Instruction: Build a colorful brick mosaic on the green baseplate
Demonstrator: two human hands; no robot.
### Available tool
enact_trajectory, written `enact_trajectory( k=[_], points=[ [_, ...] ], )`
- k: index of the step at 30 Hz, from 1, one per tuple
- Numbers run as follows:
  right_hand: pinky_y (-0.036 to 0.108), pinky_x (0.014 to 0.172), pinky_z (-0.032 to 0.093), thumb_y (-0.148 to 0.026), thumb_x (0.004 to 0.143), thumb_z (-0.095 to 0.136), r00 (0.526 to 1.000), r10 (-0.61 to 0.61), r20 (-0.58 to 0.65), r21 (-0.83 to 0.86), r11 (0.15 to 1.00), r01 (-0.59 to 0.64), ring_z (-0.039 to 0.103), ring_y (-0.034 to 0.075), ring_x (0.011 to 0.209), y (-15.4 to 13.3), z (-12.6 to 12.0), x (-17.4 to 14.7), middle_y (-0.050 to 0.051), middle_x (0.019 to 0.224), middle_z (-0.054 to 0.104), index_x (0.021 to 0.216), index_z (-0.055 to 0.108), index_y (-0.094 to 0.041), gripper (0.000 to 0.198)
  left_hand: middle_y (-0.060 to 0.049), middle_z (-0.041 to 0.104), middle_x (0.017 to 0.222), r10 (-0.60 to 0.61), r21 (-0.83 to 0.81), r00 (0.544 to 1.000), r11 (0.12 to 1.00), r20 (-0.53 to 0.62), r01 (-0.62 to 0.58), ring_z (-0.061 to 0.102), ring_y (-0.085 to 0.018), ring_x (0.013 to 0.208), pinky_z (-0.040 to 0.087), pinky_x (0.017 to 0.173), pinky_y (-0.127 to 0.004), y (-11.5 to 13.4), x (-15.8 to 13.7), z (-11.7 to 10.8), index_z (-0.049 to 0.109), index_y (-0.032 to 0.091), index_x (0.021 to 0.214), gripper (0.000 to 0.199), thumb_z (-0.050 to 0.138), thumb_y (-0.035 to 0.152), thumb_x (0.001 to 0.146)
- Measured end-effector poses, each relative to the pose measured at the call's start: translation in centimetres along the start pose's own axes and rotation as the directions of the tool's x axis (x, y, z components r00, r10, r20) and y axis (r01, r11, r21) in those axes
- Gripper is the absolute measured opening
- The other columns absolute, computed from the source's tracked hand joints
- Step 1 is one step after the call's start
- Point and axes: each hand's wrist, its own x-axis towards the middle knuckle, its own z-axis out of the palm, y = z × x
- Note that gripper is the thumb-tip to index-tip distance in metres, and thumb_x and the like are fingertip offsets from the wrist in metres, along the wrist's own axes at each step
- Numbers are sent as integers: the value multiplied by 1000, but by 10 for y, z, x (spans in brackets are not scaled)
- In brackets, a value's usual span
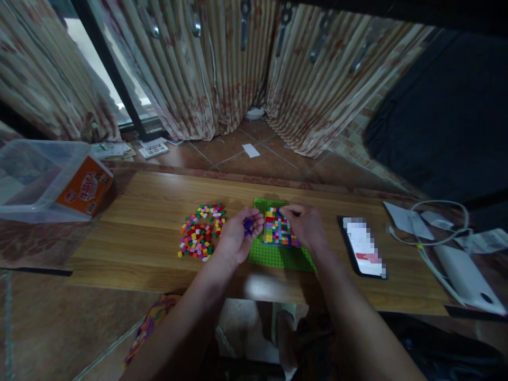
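My left hand (237, 233) is palm up and cupped, with several small dark purple bricks (248, 226) lying in it. My right hand (307, 222) reaches over the green studded baseplate (278, 258), its thumb and fingertips pinched at the far edge of a block of small multicoloured bricks (278, 226). Whatever sits between those fingertips is too small to make out. Part of the brick block is hidden under the right hand. To the left of my left hand lies a loose pile of small coloured bricks (198, 238) on the wooden table (130, 233).
A phone (363, 246) with a lit screen lies right of the baseplate. Farther right are a white cable (432, 272), papers (408, 219) and a white flat device (470, 278). A clear plastic bin (39, 180) stands at the far left. Curtains (222, 69) hang behind.
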Motion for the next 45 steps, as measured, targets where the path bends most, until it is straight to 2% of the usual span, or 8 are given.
enact_trajectory(
  k=[9, 14, 17, 22, 26, 36, 42, 45],
  points=[
    [33, 75, 48, -35, 84, 59, 999, 17, 28, 40, 999, -18, 67, 22, 78, 8, -4, 4, 4, 83, 75, 76, 76, -22, 23, -7, 66, 68, 8, -3, 1000, 1000, -6, -8, 62, -11, 62, 50, 61, -21, 2, -2, -1, 64, 10, 77, 27, 46, 22, 93],
    [34, 74, 49, -37, 88, 53, 988, -39, -148, 85, 995, 52, 67, 22, 77, 3, -11, 1, 5, 81, 74, 79, 75, -19, 29, -11, 69, 78, -8, -5, 999, 1000, 40, 8, 65, -13, 69, 52, 67, -23, 4, -4, 1, 64, 10, 79, 31, 44, 29, 95],
    [34, 75, 50, -37, 89, 54, 971, -131, -200, 157, 974, 164, 66, 20, 79, -9, -10, -4, 4, 85, 73, 84, 74, -21, 26, -14, 70, 86, -24, -15, 995, 1000, 98, 26, 67, -16, 76, 53, 72, -27, 5, -6, 2, 64, 10, 83, 37, 43, 38, 95],
    [35, 87, 49, -27, 88, 59, 924, -383, -7, 240, 896, 373, 63, 19, 96, -29, -3, -15, 4, 98, 68, 95, 73, -25, 16, -14, 69, 86, -38, -55, 986, 997, 165, 48, 65, -18, 76, 52, 74, -29, 6, -7, 1, 64, 10, 85, 46, 39, 47, 95],
    [38, 91, 48, -21, 88, 60, 867, -485, 111, 201, 866, 459, 59, 20, 103, -33, 2, -19, 3, 105, 65, 103, 72, -28, 20, -11, 66, 79, -34, -84, 975, 995, 220, 53, 61, -15, 69, 50, 67, -25, 6, -6, -1, 64, 11, 84, 47, 39, 49, 95],
    [42, 90, 47, -19, 87, 62, 812, -563, 154, 14, 823, 568, 56, 23, 102, -34, 7, -22, 7, 103, 64, 97, 72, -24, 15, -7, 61, 75, -62, -111, 970, 990, 237, 91, 55, -12, 63, 45, 61, -22, 7, -7, -3, 63, 11, 82, 45, 40, 46, 95],
    [40, 86, 46, -19, 87, 62, 835, -526, 162, -2, 846, 534, 57, 23, 96, -34, 6, -20, 5, 97, 65, 89, 68, -23, 9, -8, 63, 75, -74, -98, 978, 991, 196, 95, 57, -12, 64, 48, 64, -22, 6, -7, 0, 65, 10, 80, 45, 37, 41, 97],
    [40, 84, 45, -20, 86, 61, 847, -510, 149, 28, 859, 511, 57, 22, 93, -34, 5, -19, 4, 93, 65, 86, 66, -23, 6, -8, 64, 73, -67, -80, 986, 994, 155, 80, 58, -12, 63, 50, 66, -23, 5, -7, -1, 66, 10, 78, 37, 41, 31, 96]
  ],
)
